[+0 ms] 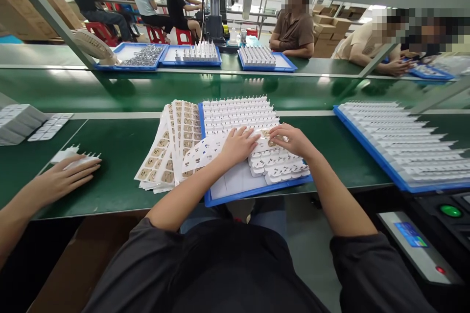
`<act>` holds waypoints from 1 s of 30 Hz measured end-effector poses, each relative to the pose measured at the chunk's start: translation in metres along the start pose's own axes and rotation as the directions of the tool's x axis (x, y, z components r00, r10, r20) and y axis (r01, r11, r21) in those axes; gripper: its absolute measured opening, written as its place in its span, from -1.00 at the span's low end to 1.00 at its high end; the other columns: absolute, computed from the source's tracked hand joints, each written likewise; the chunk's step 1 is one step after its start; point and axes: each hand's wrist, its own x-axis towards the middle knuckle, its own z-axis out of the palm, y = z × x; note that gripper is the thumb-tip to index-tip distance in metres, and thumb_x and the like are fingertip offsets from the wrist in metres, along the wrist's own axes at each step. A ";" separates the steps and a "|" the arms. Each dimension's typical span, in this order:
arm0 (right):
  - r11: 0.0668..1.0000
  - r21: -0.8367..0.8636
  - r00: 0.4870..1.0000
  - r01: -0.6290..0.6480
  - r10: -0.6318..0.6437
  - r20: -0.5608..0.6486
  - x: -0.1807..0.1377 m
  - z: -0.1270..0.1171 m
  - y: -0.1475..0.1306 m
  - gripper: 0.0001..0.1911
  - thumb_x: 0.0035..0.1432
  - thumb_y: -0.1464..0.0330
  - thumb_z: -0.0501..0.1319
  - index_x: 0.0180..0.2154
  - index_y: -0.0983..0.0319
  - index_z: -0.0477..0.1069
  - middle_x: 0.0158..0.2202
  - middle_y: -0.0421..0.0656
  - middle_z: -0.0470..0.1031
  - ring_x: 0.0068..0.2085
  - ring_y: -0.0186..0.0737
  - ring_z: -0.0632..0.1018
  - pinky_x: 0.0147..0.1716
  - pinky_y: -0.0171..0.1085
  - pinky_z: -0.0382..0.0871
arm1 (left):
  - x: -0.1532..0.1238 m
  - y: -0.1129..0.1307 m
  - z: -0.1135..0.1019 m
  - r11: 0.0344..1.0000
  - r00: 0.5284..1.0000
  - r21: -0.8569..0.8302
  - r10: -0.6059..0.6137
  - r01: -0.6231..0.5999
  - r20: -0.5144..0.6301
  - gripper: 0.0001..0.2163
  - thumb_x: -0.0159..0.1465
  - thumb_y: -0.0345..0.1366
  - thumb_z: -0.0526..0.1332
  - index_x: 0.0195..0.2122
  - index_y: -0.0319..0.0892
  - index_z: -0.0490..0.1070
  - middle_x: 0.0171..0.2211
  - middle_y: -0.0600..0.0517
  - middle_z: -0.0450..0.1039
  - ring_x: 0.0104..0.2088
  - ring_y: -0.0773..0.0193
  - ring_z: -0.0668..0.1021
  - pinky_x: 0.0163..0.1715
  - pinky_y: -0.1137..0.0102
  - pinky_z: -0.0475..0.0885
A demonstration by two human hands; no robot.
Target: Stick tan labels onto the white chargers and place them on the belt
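Left hand lies spread on a partly stripped-looking sheet, right hand seems to pinch a tan sticker. Unpeeled sheets remain beside the blue tray.

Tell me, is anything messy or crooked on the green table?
Yes, a little. The front white pieces in the middle blue tray sit crooked, while the back rows line up neatly. The paper sheets beside it are fanned unevenly, not stacked square. I can't see anything broken.

Red stools, cardboard boxes and a beige fan farther back, a green button at right
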 end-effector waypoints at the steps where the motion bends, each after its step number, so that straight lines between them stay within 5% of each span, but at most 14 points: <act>1: 1.000 0.027 1.000 -0.012 0.013 -0.022 -0.005 -0.004 0.001 -0.84 0.24 0.23 0.28 -0.29 0.14 0.61 -0.10 -0.04 0.66 -0.01 0.00 0.61 0.09 0.04 0.44 | 0.000 -0.001 0.001 1.000 1.000 0.003 0.004 -0.004 -0.008 -0.64 0.50 -0.20 0.03 0.24 -0.01 0.43 0.30 -0.10 0.41 0.33 -0.12 0.39 0.27 -0.14 0.32; 6: 0.921 0.376 0.940 -0.101 0.212 -0.267 -0.048 -0.015 -0.005 -0.85 0.23 0.21 0.35 -0.25 0.15 0.55 -0.16 -0.06 0.62 -0.08 -0.06 0.62 -0.07 -0.09 0.53 | -0.002 -0.001 0.000 0.999 0.984 -0.014 0.042 -0.045 -0.172 -0.70 0.46 -0.23 0.12 0.15 -0.05 0.49 0.25 -0.12 0.46 0.29 -0.13 0.45 0.31 -0.19 0.25; 10: 0.859 0.502 0.865 -0.099 0.324 -0.383 -0.085 -0.002 -0.030 -0.87 0.23 0.25 0.37 -0.23 0.15 0.54 -0.21 -0.10 0.62 -0.13 -0.11 0.63 -0.14 -0.16 0.54 | -0.020 0.012 -0.010 0.970 0.926 -0.001 0.231 -0.243 -0.298 -0.66 0.46 -0.10 0.13 0.16 -0.08 0.46 0.28 -0.11 0.43 0.35 -0.05 0.38 0.38 -0.07 0.16; 14: 0.847 0.525 0.828 -0.085 0.353 -0.435 -0.111 0.018 -0.059 -0.94 0.27 0.31 0.33 -0.22 0.15 0.53 -0.21 -0.11 0.62 -0.12 -0.14 0.63 -0.13 -0.18 0.54 | -0.050 0.033 -0.016 0.945 0.934 0.055 0.327 -0.323 -0.142 -0.41 0.37 0.10 0.19 0.26 -0.22 0.35 0.40 -0.24 0.24 0.38 -0.12 0.32 0.35 0.01 0.20; 18: 0.838 0.541 0.824 -0.069 0.354 -0.443 -0.126 0.039 -0.081 -0.97 0.30 0.35 0.29 -0.21 0.13 0.52 -0.19 -0.11 0.60 -0.12 -0.15 0.62 -0.11 -0.17 0.53 | -0.072 0.044 -0.015 0.971 0.973 0.073 0.231 -0.229 -0.015 -0.67 0.36 -0.16 0.29 0.06 -0.22 0.43 0.36 -0.27 0.29 0.32 -0.13 0.40 0.24 0.04 0.33; 22: 0.795 0.601 0.865 -0.082 0.356 -0.354 -0.133 0.065 -0.099 -0.94 0.33 0.39 0.26 -0.19 0.13 0.51 -0.22 -0.13 0.60 -0.16 -0.18 0.63 -0.13 -0.22 0.54 | -0.080 0.042 -0.018 0.979 0.985 -0.203 0.055 -0.020 0.165 -0.88 0.34 -0.36 0.27 -0.11 -0.18 0.41 0.00 -0.17 0.59 -0.02 0.01 0.63 -0.07 0.20 0.51; 24: 0.754 0.650 0.878 -0.098 0.373 -0.301 -0.134 0.078 -0.107 -0.93 0.33 0.40 0.26 -0.19 0.13 0.52 -0.26 -0.15 0.60 -0.20 -0.21 0.64 -0.17 -0.25 0.55 | -0.086 0.035 -0.022 0.868 0.973 -0.463 -0.087 0.180 0.214 -0.82 0.30 -0.30 0.33 -0.12 -0.16 0.37 -0.12 -0.09 0.60 -0.12 0.09 0.65 -0.14 0.26 0.53; 26: 0.709 0.696 0.882 -0.113 0.394 -0.257 -0.131 0.090 -0.114 -0.95 0.31 0.39 0.28 -0.20 0.13 0.53 -0.30 -0.17 0.59 -0.25 -0.24 0.63 -0.23 -0.29 0.55 | -0.096 0.029 -0.027 0.609 0.952 -0.732 -0.205 0.307 0.229 -0.68 0.24 -0.20 0.40 -0.09 -0.13 0.33 -0.10 -0.07 0.59 -0.12 0.13 0.65 -0.15 0.31 0.53; 30: 0.617 0.780 0.894 -0.100 0.400 -0.203 -0.118 0.105 -0.129 -0.95 0.26 0.39 0.34 -0.23 0.13 0.55 -0.33 -0.19 0.57 -0.31 -0.26 0.61 -0.32 -0.31 0.53 | -0.124 0.025 -0.028 0.094 0.935 -0.968 -0.295 0.232 0.196 -0.57 0.18 -0.13 0.45 -0.03 -0.13 0.35 -0.04 -0.07 0.56 -0.09 0.18 0.64 -0.14 0.36 0.53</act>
